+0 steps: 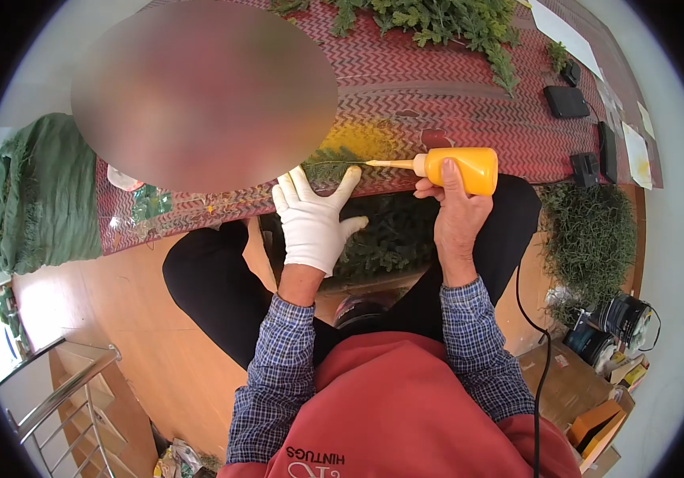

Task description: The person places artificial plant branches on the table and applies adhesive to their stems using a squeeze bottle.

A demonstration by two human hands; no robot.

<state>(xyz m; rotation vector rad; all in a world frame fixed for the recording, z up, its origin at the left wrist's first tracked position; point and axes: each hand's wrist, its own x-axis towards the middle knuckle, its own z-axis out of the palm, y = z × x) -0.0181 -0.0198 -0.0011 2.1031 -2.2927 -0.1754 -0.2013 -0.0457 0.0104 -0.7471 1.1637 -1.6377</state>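
My left hand (314, 225) wears a white glove and lies with its fingers spread at the table's near edge. Its fingertips touch a small green sprig (330, 166) on the red patterned tabletop (390, 95). My bare right hand (461, 209) is wrapped round a yellow squeeze bottle (469, 170), which is tilted on its side. The bottle's thin nozzle points left, with its tip close above the sprig, near my left hand's fingers. Yellow stains (366, 137) mark the tabletop just behind the sprig.
Green foliage (445, 24) is piled at the back. Small black devices (566, 102) lie at the right. More greenery fills a container (390, 239) below the table edge, between my knees. A green cloth (43, 195) hangs at the left. A blurred oval hides the table's upper left.
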